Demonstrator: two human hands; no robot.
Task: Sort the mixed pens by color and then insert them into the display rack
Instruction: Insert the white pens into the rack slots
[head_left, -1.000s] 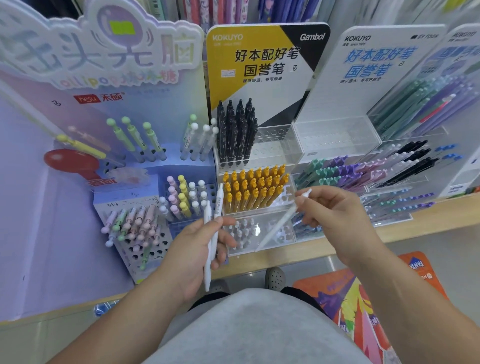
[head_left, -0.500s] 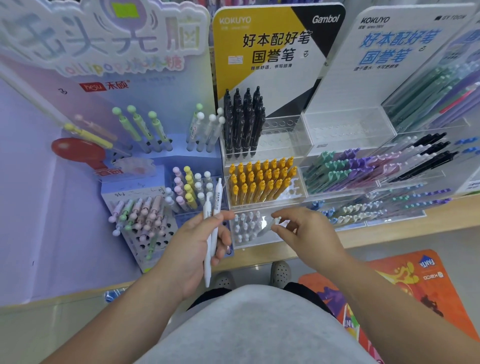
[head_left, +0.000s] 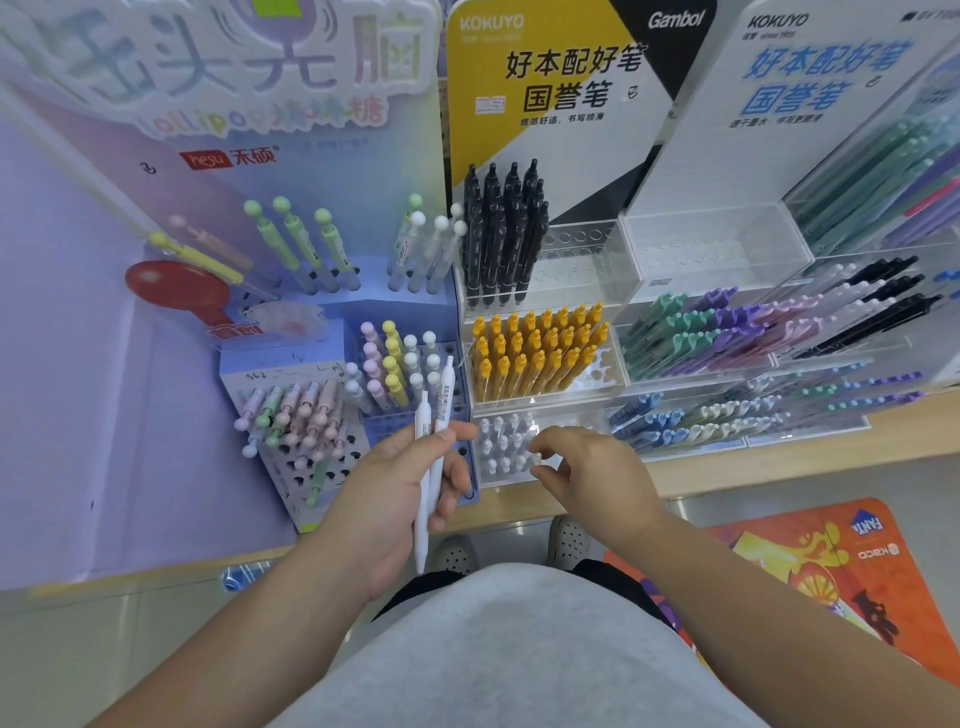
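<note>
At 3 o'clock of the upright yellow plastic pens (head_left: 535, 353) lay bare holes (head_left: 602, 362); white pen tops (head_left: 501, 441) crowded their 6 o'clock.

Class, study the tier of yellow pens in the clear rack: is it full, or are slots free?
Not full. Yellow pens fill most of it, but empty holes show at its right end.

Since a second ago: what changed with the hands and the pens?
The right hand brought its white pen down from in front of the yellow pens into the clear bottom tier, standing it among the other white pens there. Its fingertips appear to pinch the pen's top. Unchanged: the left hand holds two white pens upright, and the rest of the rack looks the same.
</note>
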